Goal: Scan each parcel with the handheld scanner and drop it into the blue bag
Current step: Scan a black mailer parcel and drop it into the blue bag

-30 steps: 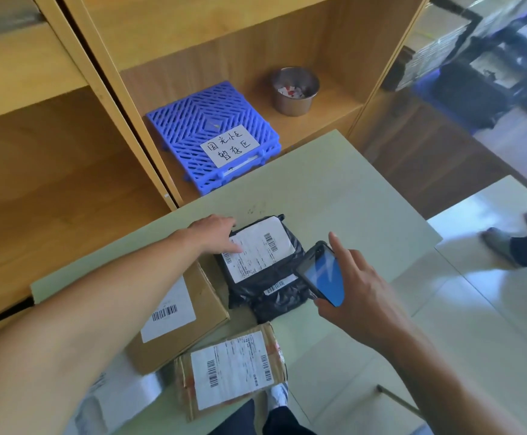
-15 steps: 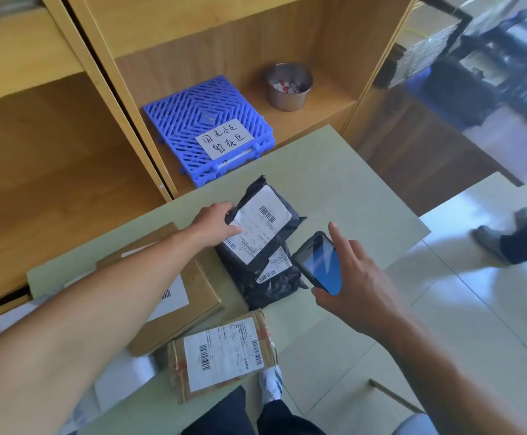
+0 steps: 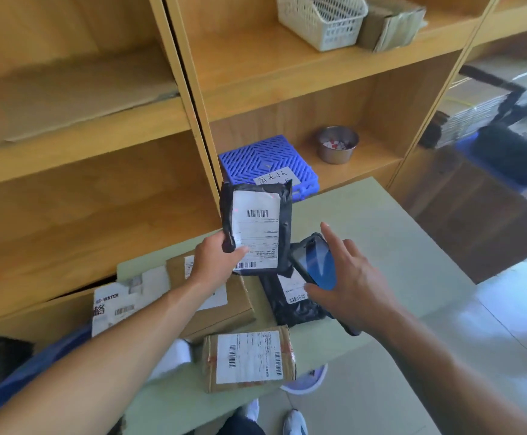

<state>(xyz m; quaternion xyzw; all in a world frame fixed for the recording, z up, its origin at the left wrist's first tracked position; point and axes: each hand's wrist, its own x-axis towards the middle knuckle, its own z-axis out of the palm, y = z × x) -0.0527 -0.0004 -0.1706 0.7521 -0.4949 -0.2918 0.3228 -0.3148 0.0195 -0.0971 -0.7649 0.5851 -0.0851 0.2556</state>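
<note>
While my left hand (image 3: 216,257) pinches the black parcel (image 3: 256,227) upright at frame centre, my right hand (image 3: 347,284) grips the scanner (image 3: 315,265) just beside it; a tilted label could spoil the scan.

The print on the label of the black parcel (image 3: 257,229) is too small and blurred to read, and the left hand (image 3: 213,260) covers that parcel's lower left corner. The right hand (image 3: 354,285) hides the lower part of the handheld scanner (image 3: 317,265), which with the raised parcel covers much of a second black parcel (image 3: 290,304) on the table (image 3: 397,246). The left forearm crosses the brown box (image 3: 224,309) and its label, and the blue bag (image 3: 8,384) is blurred, half behind that arm and cut by the left edge.
</note>
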